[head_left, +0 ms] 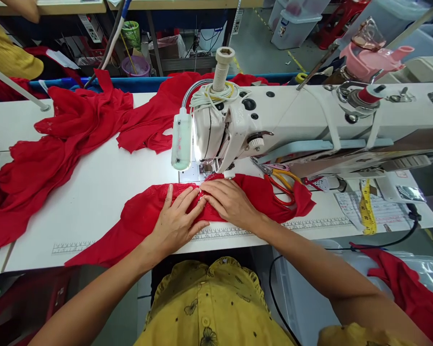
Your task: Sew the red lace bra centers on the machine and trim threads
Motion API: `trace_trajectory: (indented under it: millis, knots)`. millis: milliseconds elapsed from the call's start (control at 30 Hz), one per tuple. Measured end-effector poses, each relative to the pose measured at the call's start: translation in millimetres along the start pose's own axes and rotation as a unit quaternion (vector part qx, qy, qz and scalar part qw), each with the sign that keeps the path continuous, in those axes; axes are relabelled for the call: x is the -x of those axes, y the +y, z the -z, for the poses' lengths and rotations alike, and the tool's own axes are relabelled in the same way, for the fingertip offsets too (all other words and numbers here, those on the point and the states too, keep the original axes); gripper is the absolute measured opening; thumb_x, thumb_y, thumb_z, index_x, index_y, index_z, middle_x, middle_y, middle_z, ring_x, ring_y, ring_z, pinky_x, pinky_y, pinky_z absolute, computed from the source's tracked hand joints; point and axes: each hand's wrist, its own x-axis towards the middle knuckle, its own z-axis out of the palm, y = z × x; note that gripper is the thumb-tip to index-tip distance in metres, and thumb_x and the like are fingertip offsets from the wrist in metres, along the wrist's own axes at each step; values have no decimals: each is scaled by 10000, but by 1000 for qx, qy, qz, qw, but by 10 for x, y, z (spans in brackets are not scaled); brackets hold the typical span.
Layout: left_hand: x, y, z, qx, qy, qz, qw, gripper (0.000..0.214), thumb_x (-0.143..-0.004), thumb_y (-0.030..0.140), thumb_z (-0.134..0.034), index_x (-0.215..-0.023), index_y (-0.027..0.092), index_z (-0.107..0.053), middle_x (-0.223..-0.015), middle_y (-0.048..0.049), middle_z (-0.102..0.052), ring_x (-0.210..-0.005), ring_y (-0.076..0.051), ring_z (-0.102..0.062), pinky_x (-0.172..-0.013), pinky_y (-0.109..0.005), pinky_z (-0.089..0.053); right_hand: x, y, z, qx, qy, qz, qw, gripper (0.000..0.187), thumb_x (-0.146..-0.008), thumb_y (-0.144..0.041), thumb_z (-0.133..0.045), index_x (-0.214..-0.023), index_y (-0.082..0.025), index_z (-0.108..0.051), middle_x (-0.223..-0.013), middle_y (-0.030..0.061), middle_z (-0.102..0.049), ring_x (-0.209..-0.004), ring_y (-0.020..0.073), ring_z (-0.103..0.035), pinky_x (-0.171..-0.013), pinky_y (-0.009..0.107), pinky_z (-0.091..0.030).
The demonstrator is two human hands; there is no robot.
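A piece of red fabric (140, 211) with a lacy edge lies on the sewing table in front of the sewing machine (216, 129). My left hand (176, 216) rests on it with the fingers spread and stretched out. Just to its right, my right hand (231, 199) lies over the same fabric, fingers extended and close together. The fingertips of both hands nearly meet below the presser foot (206, 168). Under my right hand, part of the cloth is hidden. Orange-handled scissors (283, 190) lie beside the fabric, to the right of my right hand.
More red fabric (68, 134) is heaped at the left and behind the machine. A lamp (182, 139) hangs by the machine head. A yellow tape measure (367, 211) and papers (346, 206) lie at right. Across the table, another person's yellow sleeve (10, 53) shows.
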Motion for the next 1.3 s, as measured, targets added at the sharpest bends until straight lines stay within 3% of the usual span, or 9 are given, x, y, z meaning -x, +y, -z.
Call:
trace_trajectory:
  millis: [133,200,267,333,500,767,1300]
  knots:
    - [-41,-7,84,35,-6,11,999,576,-1019,522,-448,-1445,135,-473,-1455,-180,-550,-1370,-334,-484,-1208,-655,-164,17,-14,-3,11,-3,-28,1000,519,-1012,-293,-496,-1506,-187,-380,-1292,113,-676,-1163,277,-608,-988,460,-464]
    - [-99,-27,120,55,2,25,998,515,-1039,465,-427,-1404,108,-493,-1346,-169,-628,-1269,-298,-561,-1178,-578,-277,29,-35,5,16,0,-22,1000,580,-993,-306,-540,-1524,-187,-341,-1297,105,-676,-1173,279,-603,-1007,458,-444]
    - [-158,-57,120,48,18,41,998,389,-1047,380,-431,-1282,106,-577,-1182,-139,-696,-1097,-265,-628,-1043,-477,-420,38,-46,12,21,0,-20,1000,587,-988,-320,-558,-1518,-177,-350,-1306,112,-672,-1180,277,-600,-1017,454,-431]
    - [-192,-84,91,20,38,56,998,300,-1035,330,-464,-1167,120,-632,-1096,-125,-711,-995,-259,-633,-901,-422,-458,44,-44,20,21,-5,-26,999,572,-991,-343,-563,-1507,-184,-375,-1320,116,-664,-1201,276,-592,-1027,455,-421]
    - [-165,-115,33,-32,62,72,995,338,-999,367,-540,-1222,122,-613,-1189,-135,-693,-1019,-289,-607,-889,-442,-409,53,-12,56,-4,-21,-44,999,656,-952,-466,-625,-1516,-238,-380,-1346,93,-654,-1263,280,-561,-1068,475,-399]
    - [-155,-149,44,9,56,87,995,346,-991,380,-554,-1240,141,-584,-1201,-130,-682,-1052,-282,-601,-932,-442,-382,59,11,80,2,-44,-59,997,717,-922,-539,-639,-1513,-216,-394,-1304,125,-668,-1228,299,-582,-1057,497,-400]
    - [-137,-165,21,24,53,94,994,355,-995,400,-545,-1249,153,-562,-1214,-131,-679,-1089,-289,-593,-952,-449,-372,68,20,58,10,-44,-62,997,682,-935,-556,-610,-1487,-195,-434,-1304,138,-665,-1225,298,-576,-1066,496,-388]
